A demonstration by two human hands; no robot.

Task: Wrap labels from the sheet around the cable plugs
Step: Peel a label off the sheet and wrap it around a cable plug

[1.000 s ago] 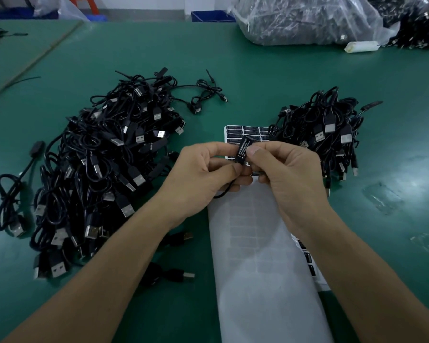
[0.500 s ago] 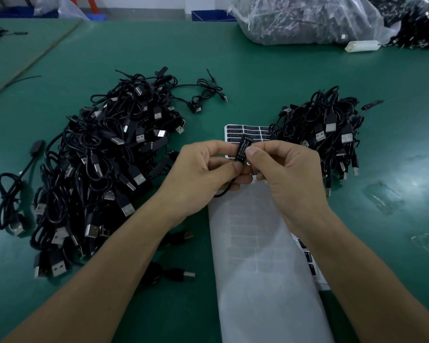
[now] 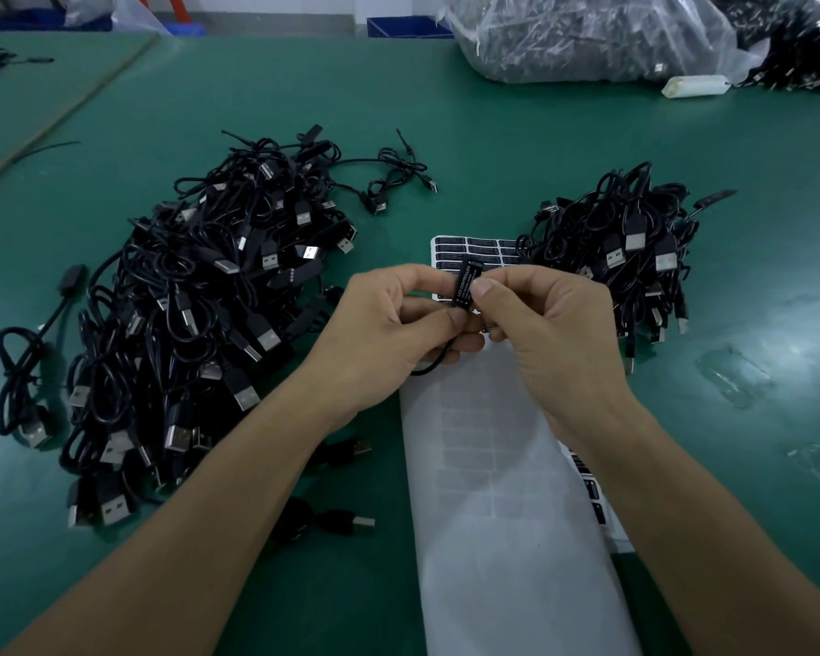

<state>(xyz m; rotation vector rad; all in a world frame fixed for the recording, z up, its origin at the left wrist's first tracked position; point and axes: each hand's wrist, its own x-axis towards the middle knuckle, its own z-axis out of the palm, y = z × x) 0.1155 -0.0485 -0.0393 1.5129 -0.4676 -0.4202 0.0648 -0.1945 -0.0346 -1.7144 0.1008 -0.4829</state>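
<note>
**Supervisor:** Report status and fault risks.

**Operator:** I see the cable plug [image 3: 471, 267] held up above the label sheet [image 3: 469, 250], clear of the desk [image 3: 493, 149]. The left hand [image 3: 389, 333] pinches the plug's lower end between thumb and fingers, and the cable [image 3: 434, 364] trails out beneath it. The right hand [image 3: 550, 333] pinches the plug from the other side, its thumb pressing on the black label [image 3: 463, 285] printed "LED CONTROLLER". In my judgement the wrap is in progress. I cannot see whether the far edge is down.

**Supervisor:** Failure modes?

**Operator:** I expect three.
1. Skew. If the plug rotates in the left-hand pinch, the label edges will not meet squarely.
2. Creases or bubbles. Uneven thumb pressure causes these, and thin adhesive film rarely lifts cleanly for a second attempt.
3. Mis-sorting. A larger heap of cables [image 3: 200, 324] lies to the left and a smaller heap [image 3: 635, 258] to the right, its edge overlapping the sheet. I cannot tell which holds finished pieces, so a careless drop could mix them.
</note>
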